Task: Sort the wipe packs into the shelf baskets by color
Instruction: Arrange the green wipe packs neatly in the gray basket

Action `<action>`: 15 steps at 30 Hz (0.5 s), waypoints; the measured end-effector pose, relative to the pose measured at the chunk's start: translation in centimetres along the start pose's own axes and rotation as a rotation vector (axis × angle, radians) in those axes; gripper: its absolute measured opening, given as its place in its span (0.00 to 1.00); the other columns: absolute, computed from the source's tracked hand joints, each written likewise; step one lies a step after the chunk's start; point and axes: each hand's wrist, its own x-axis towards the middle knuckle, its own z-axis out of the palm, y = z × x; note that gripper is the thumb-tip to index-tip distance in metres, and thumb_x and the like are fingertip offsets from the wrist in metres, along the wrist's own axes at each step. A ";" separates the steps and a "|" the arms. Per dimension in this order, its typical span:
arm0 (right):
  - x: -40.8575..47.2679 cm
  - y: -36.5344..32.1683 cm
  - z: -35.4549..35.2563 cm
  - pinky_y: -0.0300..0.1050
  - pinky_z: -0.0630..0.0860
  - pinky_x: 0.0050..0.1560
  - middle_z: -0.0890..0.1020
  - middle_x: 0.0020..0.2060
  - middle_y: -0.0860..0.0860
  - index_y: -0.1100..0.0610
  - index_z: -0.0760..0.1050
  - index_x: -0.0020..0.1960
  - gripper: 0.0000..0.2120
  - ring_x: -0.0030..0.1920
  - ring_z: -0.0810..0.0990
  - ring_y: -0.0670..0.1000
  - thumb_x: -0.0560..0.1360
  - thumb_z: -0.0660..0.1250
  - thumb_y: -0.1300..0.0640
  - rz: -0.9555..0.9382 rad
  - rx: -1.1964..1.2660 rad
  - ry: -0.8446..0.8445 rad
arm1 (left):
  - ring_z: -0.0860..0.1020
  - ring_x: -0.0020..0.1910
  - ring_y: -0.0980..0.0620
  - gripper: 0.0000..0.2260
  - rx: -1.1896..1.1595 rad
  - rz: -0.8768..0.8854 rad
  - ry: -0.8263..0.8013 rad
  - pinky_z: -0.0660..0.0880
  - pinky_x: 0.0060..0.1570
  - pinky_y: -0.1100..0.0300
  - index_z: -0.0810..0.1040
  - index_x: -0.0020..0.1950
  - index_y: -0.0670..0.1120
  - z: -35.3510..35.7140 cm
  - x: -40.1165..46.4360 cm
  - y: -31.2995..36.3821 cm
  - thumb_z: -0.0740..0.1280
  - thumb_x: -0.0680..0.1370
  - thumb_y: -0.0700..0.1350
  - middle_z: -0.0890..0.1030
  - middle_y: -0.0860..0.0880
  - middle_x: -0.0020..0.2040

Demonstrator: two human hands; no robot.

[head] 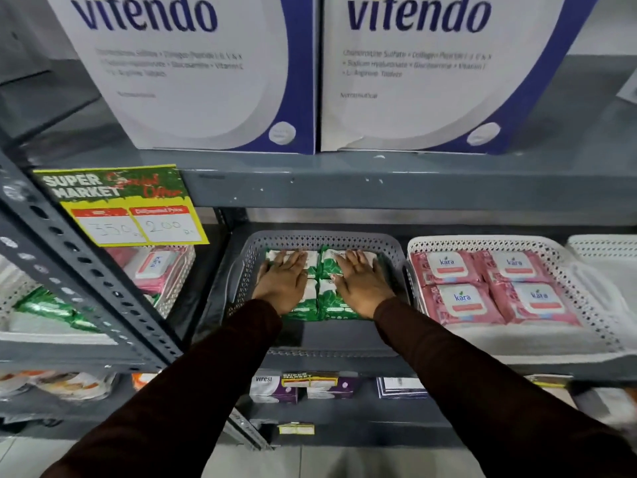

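A grey basket (389, 251) on the middle shelf holds several green wipe packs (336, 307) laid flat in two columns. My left hand (283, 282) lies palm down on the left column, fingers spread. My right hand (360, 283) lies flat on the right column the same way. Neither hand grips a pack. To the right, a white basket (586, 305) holds several pink wipe packs (458, 300) in a tidy grid. Behind the shelf post on the left, another white basket (172, 298) holds mixed pink packs (157, 267) and green packs (48, 310).
Two large white and blue boxes (193, 74) stand on the shelf above. A yellow price sign (120, 205) hangs from the shelf edge at left. A slanted grey shelf post (86, 270) stands between the left basket and the grey one. Small boxes (275, 388) sit on the lower shelf.
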 end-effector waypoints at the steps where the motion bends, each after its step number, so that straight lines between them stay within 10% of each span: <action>1: 0.1 -0.2 0.1 0.60 0.40 0.77 0.46 0.80 0.52 0.50 0.45 0.80 0.29 0.80 0.42 0.54 0.81 0.42 0.43 0.010 -0.027 0.000 | 0.44 0.79 0.51 0.24 0.010 -0.002 0.000 0.44 0.76 0.45 0.49 0.80 0.53 0.2 0.0 0.1 0.46 0.84 0.53 0.49 0.57 0.80; 8: -1.3 -0.5 -2.6 0.60 0.40 0.77 0.50 0.80 0.55 0.55 0.50 0.80 0.29 0.80 0.43 0.56 0.82 0.49 0.46 -0.023 0.013 0.037 | 0.44 0.79 0.46 0.25 0.139 -0.091 -0.083 0.43 0.76 0.43 0.47 0.81 0.47 -0.6 0.5 2.2 0.45 0.84 0.52 0.47 0.50 0.81; 15: -8.1 13.0 -7.2 0.57 0.54 0.77 0.63 0.77 0.53 0.51 0.68 0.73 0.22 0.78 0.58 0.55 0.80 0.52 0.53 0.046 0.159 0.428 | 0.59 0.77 0.43 0.28 -0.153 0.266 0.277 0.51 0.76 0.52 0.62 0.77 0.40 -0.9 1.4 18.9 0.47 0.80 0.54 0.63 0.42 0.77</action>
